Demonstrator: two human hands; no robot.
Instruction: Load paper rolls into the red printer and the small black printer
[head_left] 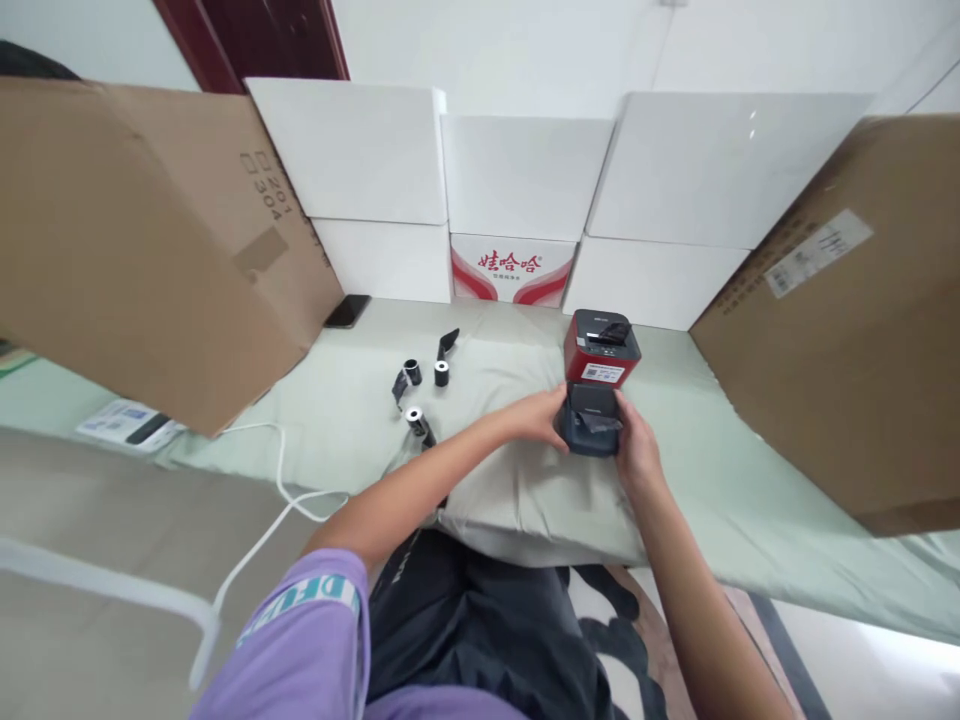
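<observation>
Between my two hands is a small dark boxy device, which looks like a portable label printer [589, 437], with a crinkled black strip on its top. My left hand [549, 415] grips its left side and my right hand [636, 440] its right side. Right behind it stands a red box-shaped printer [570, 362] with a black top and a black strip lying over its slot. Left of my forearm are several small black rolls with white cores: one with a tail [412, 372], one upright [442, 373], and one lying nearer [416, 420].
White boxes [525, 175] form a wall at the back, with a large cardboard box [150, 230] at the left and another [847, 320] at the right. A phone [347, 311] lies by the left box. A white cable [281, 470] hangs over the front edge of the green cloth [330, 390].
</observation>
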